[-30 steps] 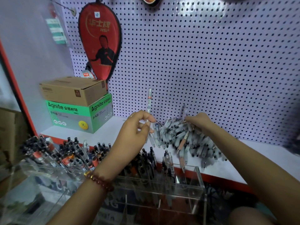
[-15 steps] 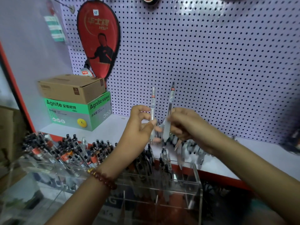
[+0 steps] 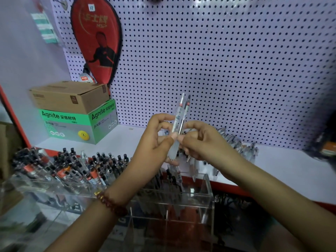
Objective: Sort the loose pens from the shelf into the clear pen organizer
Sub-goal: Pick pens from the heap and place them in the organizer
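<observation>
Two clear pens (image 3: 180, 115) stand upright side by side between my hands, above the shelf's front edge. My left hand (image 3: 158, 139) pinches them from the left and my right hand (image 3: 198, 140) grips them from the right. Behind my right hand lies a pile of loose clear pens (image 3: 236, 144) on the white shelf (image 3: 283, 170). Below my hands stands the clear pen organizer (image 3: 205, 190), with several pens upright in its left compartments (image 3: 87, 168).
A brown carton (image 3: 71, 97) sits on a green Agnite box (image 3: 80, 124) at the shelf's left end. A red paddle case (image 3: 96, 40) hangs on the pegboard (image 3: 218, 60). The shelf has a red front lip (image 3: 227, 188).
My right hand lifted a pen from the pile and brought it beside the pen in my left hand. The two pens now stand together between both hands.
</observation>
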Demonstrator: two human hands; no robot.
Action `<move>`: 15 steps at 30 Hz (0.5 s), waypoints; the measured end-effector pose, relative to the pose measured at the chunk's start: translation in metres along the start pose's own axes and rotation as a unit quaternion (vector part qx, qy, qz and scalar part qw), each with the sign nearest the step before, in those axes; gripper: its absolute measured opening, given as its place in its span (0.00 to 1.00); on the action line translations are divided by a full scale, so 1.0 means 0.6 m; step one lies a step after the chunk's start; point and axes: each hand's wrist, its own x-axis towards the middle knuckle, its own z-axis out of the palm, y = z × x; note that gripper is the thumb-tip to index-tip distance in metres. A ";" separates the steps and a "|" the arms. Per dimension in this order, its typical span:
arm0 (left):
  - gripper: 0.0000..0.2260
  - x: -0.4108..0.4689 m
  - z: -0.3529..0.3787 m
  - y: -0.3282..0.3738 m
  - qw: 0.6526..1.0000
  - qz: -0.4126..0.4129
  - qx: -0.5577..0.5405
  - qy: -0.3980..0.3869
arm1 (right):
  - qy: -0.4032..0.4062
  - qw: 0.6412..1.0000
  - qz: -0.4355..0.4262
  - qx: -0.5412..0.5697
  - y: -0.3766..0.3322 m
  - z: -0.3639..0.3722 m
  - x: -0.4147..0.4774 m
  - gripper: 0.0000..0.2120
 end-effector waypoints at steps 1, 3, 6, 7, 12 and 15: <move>0.13 0.000 0.000 0.001 1.000 0.002 0.006 0.001 | 0.002 1.000 -0.003 -0.004 0.001 -0.001 0.000 0.11; 0.13 0.000 0.002 0.003 1.000 -0.002 0.016 0.001 | -0.005 1.000 -0.013 -0.015 0.002 0.000 -0.001 0.12; 0.12 -0.002 0.002 0.004 1.000 0.002 0.021 0.000 | 0.007 1.000 -0.014 -0.003 0.001 -0.004 0.003 0.07; 0.12 -0.002 0.001 0.004 1.000 0.004 0.022 -0.001 | 0.018 1.000 -0.011 0.015 0.002 -0.008 0.005 0.05; 0.11 -0.002 0.000 -0.001 0.999 -0.008 0.016 -0.035 | 0.027 0.993 -0.041 0.111 0.006 -0.022 0.011 0.07; 0.11 0.001 -0.003 -0.007 0.998 -0.013 0.010 -0.053 | 0.019 0.992 -0.055 0.114 0.007 -0.024 0.012 0.10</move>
